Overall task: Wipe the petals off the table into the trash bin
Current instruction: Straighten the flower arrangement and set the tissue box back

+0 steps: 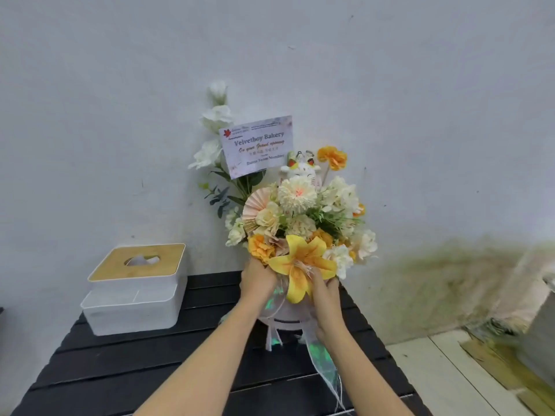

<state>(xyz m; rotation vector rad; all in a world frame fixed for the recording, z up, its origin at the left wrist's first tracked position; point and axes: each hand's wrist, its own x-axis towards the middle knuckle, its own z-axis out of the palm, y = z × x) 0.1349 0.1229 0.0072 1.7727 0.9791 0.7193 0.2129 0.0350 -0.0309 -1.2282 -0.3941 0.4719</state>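
Note:
A flower arrangement (300,217) of white, cream and orange blooms with a large yellow lily stands in a pale round box (280,321) on the black slatted table (120,364). My left hand (256,279) grips the arrangement's left side just under the flowers. My right hand (326,298) holds its right side below the lily. Both hands are wrapped around it. A printed card (256,145) sticks up from the flowers. Pale ribbons (322,358) hang down from the box. No loose petals and no trash bin are visible.
A white tissue box with a wooden lid (135,289) sits at the table's back left. A white wall rises right behind the table. To the right is a pale tiled floor (435,373) with a stained wall base and rubble.

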